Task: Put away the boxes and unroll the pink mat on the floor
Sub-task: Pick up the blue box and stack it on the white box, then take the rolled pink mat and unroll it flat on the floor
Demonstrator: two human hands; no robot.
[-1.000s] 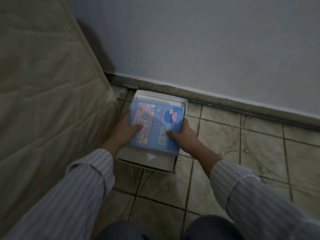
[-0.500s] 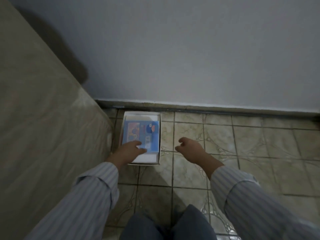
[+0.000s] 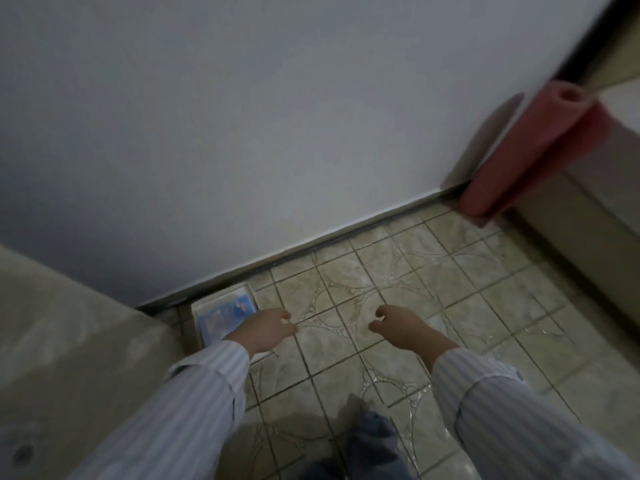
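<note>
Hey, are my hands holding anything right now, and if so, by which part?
Nothing is held. The left hand and the right hand both hang loosely curled above the floor tiles; the blue box lies in the white box, untouched.

Pink mat (image 3: 530, 150); blue box (image 3: 221, 315); striped pale-blue sleeves (image 3: 194, 403); beige patterned tiles (image 3: 398, 271).

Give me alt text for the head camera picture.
Two empty hands, left hand and right hand, hover over beige floor tiles; a blue picture box lies in a white box by the wall, a rolled pink mat leaning far right.
</note>
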